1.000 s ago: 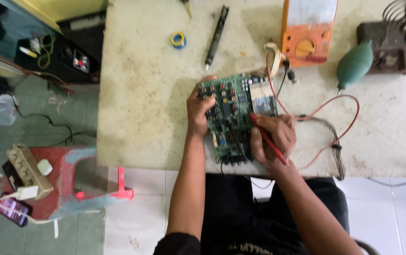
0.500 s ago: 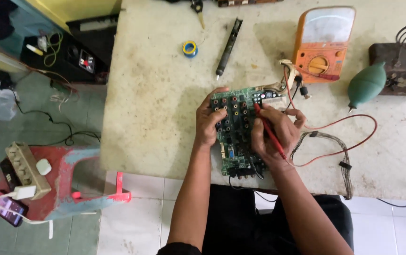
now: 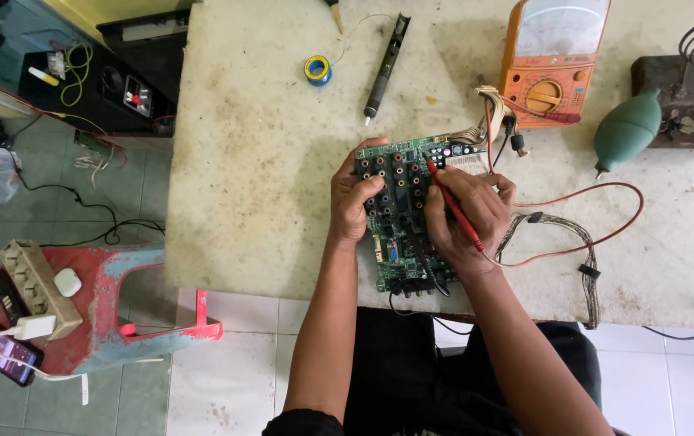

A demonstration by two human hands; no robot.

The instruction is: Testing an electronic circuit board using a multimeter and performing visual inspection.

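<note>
Single head view, looking steeply down from above the near edge of the pale, stained stone table [image 3: 266, 161]; moderately close, floor visible past its left edge.

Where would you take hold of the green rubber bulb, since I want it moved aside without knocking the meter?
Probably around the fat rounded middle of the green bulb, coming from its lower right, away from the orange meter. It lies tilted with its thin nozzle pointing down-left, so the wide body offers the firmer hold.

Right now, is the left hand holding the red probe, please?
No, the right hand holds the red probe; the left hand grips the circuit board.
</note>
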